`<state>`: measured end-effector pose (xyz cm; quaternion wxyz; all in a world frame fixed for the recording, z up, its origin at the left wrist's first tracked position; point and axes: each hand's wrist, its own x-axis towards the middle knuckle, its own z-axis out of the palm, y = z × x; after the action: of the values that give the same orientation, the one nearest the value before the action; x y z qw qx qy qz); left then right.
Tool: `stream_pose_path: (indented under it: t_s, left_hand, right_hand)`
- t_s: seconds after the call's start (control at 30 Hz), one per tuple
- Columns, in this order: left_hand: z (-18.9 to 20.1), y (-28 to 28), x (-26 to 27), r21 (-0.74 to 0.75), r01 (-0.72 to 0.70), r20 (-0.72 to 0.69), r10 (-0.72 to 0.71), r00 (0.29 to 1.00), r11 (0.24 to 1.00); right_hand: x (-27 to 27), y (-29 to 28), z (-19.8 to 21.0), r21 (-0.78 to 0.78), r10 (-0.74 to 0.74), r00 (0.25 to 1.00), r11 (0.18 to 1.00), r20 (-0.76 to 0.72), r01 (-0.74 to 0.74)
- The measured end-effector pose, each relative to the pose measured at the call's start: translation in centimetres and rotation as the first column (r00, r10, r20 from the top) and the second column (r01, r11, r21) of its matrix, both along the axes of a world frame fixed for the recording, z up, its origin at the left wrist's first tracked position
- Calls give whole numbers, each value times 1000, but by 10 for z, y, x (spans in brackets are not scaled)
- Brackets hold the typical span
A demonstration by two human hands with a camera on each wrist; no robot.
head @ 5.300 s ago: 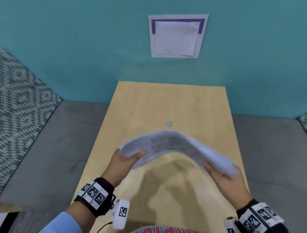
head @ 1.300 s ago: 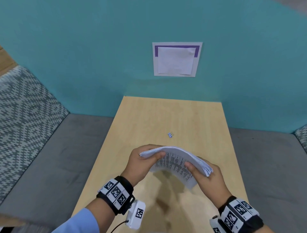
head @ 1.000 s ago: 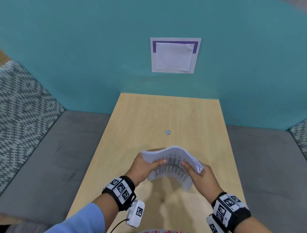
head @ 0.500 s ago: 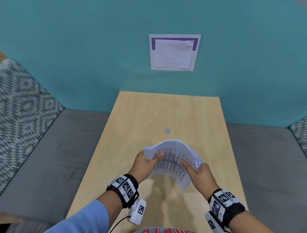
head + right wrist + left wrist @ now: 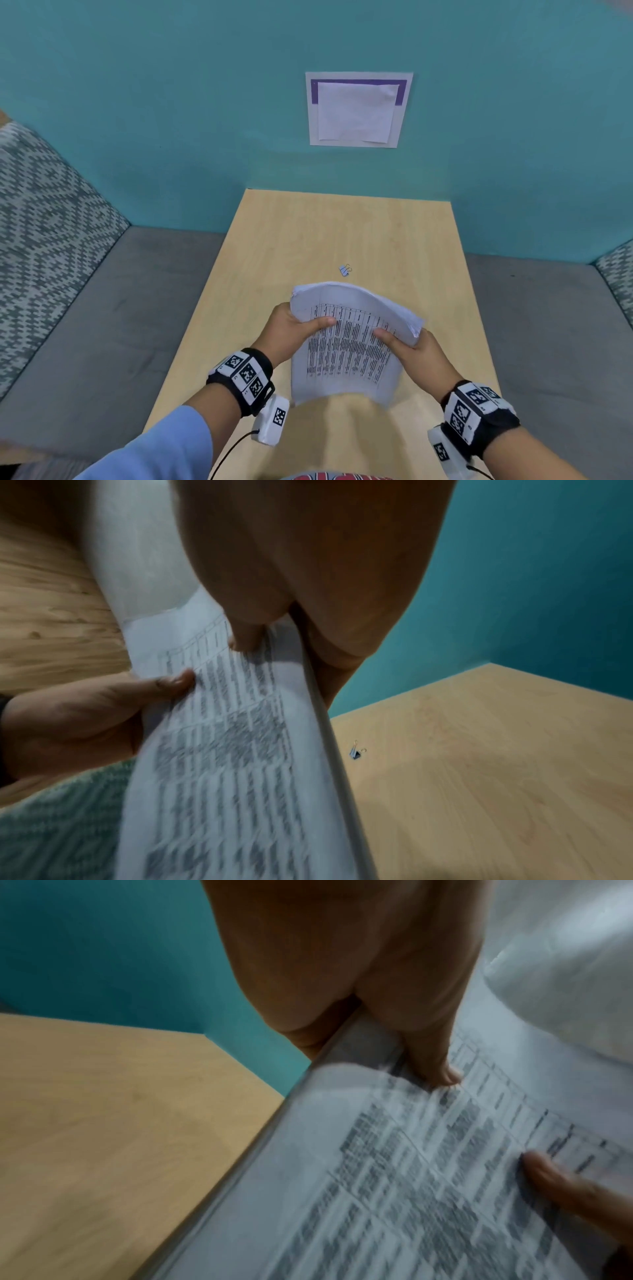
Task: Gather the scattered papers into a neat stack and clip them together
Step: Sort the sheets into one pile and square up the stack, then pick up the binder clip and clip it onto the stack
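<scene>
While held: one stack [image 5: 346, 346]; one clip [image 5: 345, 270]

Five seconds back the stack of papers [image 5: 349, 339] was stretched wide and drooping between the two hands, held by its far ends. Since then the left hand [image 5: 289, 330] and the right hand [image 5: 416, 353] have drawn close together, and the stack has tipped up on edge, its printed face turned toward the person and its lower edge hanging down.
</scene>
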<state>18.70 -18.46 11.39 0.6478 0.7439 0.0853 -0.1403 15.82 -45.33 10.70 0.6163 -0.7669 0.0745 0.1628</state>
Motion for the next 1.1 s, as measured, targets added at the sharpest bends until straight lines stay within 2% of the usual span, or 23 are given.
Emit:
stream_pose_path:
  t_s: [0.13, 0.27, 0.33, 0.47, 0.53, 0.6, 0.7, 0.77, 0.87, 1.0, 1.1]
  left_hand:
    - [24, 12, 9, -40, 147, -10, -148, 989, 988]
    - [46, 18, 14, -82, 202, -22, -204, 979, 976]
    - [57, 18, 9, -101, 182, 23, -181, 983, 978]
    - [62, 8, -6, -93, 65, 169, -49, 984, 994]
    - [52, 1, -10, -109, 8, 193, 13, 981, 994]
    - [30, -6, -12, -87, -11, 178, 27, 984, 996]
    - [-16, -9, -20, -51, -11, 25, 12, 1000, 999]
    - [-40, -8, -26, 2, -12, -56, 12, 998, 1000]
    - [-57, -4, -23, 80, 14, -83, -7, 997, 997]
    - [-48, 4, -9, 150, 82, -97, -68, 993, 985]
    - [-35, 14, 7, 122, 198, -140, -180, 974, 973]
  right_hand:
    - [7, -5, 26, 171, 72, 994, 984, -79, -57]
    - [12, -6, 53, 236, 130, 985, 966, -110, -101]
    - [10, -5, 72, 189, 126, 991, 975, -46, -115]
    - [-10, 8, 94, 94, 74, 977, 991, 202, -94]
    - [-17, 15, 81, 40, 9, 965, 999, 264, -20]
    - [-16, 18, 52, 10, -82, 965, 997, 250, 82]
    - [-13, 20, 0, -59, -150, 986, 986, 78, 155]
    - [-13, 21, -19, -88, -191, 982, 978, 7, 191]
    - [-8, 19, -28, -109, -172, 985, 979, 13, 172]
    - [4, 9, -30, -149, -99, 995, 984, 2, 98]
    - [16, 0, -25, -55, 5, 997, 998, -75, -10]
